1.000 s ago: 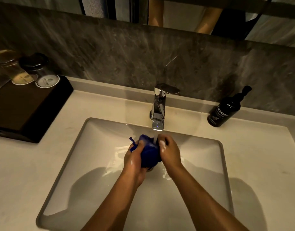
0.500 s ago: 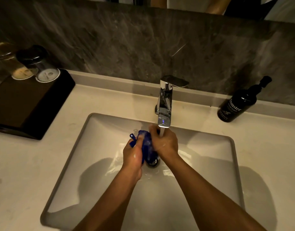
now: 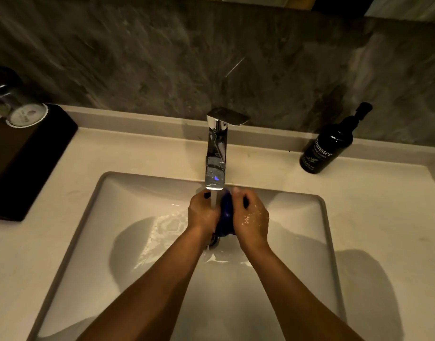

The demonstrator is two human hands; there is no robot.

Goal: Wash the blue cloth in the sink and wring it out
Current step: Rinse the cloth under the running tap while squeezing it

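Note:
The blue cloth (image 3: 225,217) is bunched into a dark wad between my two hands, right under the chrome faucet (image 3: 216,153). A stream of water (image 3: 213,199) runs from the spout onto the cloth and my fingers. My left hand (image 3: 203,212) grips the cloth's left side and my right hand (image 3: 252,219) grips its right side; both are wet. Most of the cloth is hidden by my hands. They hover over the drain (image 3: 213,241) of the white rectangular sink (image 3: 147,193).
A black pump bottle of hand wash (image 3: 327,146) stands on the counter at the back right. A dark tray (image 3: 27,156) with upturned glasses (image 3: 22,109) sits at the left. Grey stone wall rises behind the faucet.
My hands and the cloth have shifted right and up under the spout, so the water now falls on them. More of the cloth is covered by my hands than before.

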